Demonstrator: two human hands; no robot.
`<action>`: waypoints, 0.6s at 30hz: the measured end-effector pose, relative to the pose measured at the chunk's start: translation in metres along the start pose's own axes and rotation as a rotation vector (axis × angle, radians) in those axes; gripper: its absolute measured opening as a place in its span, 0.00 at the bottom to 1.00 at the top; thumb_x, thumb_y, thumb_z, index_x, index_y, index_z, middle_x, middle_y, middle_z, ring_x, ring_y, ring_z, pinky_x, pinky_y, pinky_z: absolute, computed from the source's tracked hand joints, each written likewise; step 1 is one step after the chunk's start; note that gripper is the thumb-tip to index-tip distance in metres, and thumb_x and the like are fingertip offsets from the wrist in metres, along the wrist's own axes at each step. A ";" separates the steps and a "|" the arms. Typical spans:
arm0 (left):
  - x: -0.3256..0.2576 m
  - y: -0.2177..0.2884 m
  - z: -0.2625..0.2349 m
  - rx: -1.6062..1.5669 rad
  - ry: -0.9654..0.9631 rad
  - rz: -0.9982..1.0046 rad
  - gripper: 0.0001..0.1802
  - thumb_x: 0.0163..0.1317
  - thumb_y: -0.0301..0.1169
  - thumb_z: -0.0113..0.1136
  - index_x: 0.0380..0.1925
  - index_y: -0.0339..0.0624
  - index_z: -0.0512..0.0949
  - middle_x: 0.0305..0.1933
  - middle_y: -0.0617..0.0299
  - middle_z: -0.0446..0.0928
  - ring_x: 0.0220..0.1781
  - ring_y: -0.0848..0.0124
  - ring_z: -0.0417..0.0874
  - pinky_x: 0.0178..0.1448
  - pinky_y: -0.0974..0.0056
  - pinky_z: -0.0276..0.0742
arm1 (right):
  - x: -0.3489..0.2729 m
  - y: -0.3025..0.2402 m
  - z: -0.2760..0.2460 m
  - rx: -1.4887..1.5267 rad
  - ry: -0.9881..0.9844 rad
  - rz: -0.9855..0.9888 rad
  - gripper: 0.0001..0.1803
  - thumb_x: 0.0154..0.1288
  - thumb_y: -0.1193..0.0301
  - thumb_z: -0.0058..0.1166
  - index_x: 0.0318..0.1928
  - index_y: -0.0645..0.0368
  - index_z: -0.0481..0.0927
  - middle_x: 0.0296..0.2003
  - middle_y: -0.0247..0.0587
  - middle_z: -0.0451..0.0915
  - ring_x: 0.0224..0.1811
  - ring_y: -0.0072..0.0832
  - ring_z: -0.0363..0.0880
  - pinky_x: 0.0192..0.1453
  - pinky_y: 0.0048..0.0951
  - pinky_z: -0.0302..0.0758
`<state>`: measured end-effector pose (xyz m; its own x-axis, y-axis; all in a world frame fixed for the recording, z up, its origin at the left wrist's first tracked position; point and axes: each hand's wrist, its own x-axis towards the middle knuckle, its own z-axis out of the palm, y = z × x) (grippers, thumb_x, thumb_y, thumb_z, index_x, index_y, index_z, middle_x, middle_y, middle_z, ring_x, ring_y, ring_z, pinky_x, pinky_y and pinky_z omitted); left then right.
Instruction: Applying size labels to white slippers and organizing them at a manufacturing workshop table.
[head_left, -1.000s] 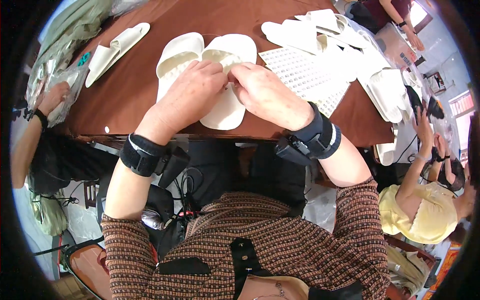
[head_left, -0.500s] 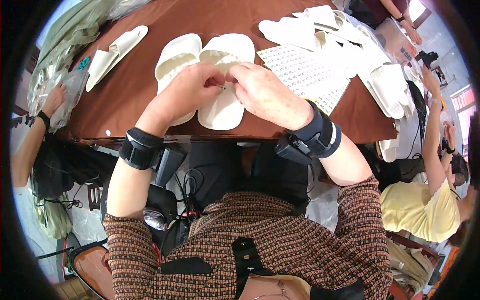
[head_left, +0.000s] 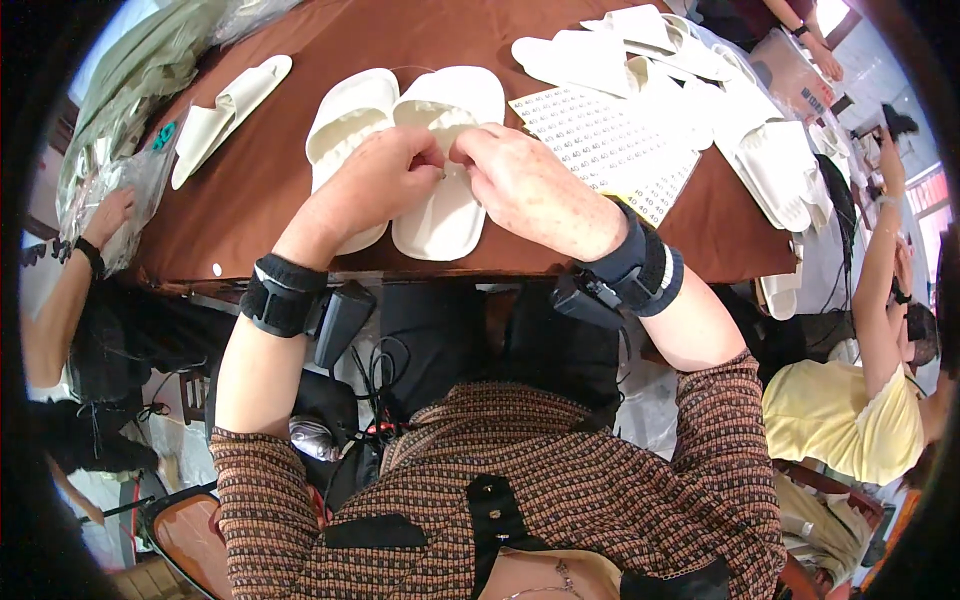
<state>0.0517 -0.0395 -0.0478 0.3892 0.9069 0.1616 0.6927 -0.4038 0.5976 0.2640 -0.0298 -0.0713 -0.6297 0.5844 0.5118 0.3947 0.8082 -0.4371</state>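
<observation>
A pair of off-white slippers lies side by side in front of me, the left slipper (head_left: 348, 108) partly under my left wrist and the right slipper (head_left: 440, 232) beneath my fingertips. My left hand (head_left: 375, 178) is closed in a pinch over the gap between them. Facing it, my right hand (head_left: 525, 185) also pinches, its fingertips a short way from the left ones. Whatever the two pinches hold is too small to make out. A thin thread arcs above the slippers' far ends. A white sheet of small printed stickers (head_left: 590, 135) lies right of the pair.
Several white slippers (head_left: 765, 165) are heaped along the table's right side. One more slipper (head_left: 228, 110) rests at the left, near a clear plastic bag (head_left: 150, 200) touched by another person's hand (head_left: 112, 212). A person in yellow (head_left: 840, 415) works at the right.
My hands stay nearly in place, still pinching. The slippers and sticker sheet appear very slightly further left. At the right, the person in yellow has moved a raised arm.
</observation>
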 end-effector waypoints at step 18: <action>-0.032 0.041 0.021 -0.695 0.403 -0.169 0.05 0.66 0.25 0.61 0.38 0.34 0.78 0.34 0.65 0.79 0.38 0.79 0.79 0.44 0.72 0.75 | 0.004 -0.025 -0.007 0.778 0.145 0.366 0.11 0.67 0.81 0.58 0.48 0.61 0.75 0.40 0.31 0.79 0.42 0.18 0.79 0.50 0.22 0.78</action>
<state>0.0809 -0.0875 -0.0450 -0.0260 0.9759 0.2167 0.1365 -0.2113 0.9678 0.2561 -0.0475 -0.0530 -0.4404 0.8441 0.3060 -0.0466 0.3189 -0.9467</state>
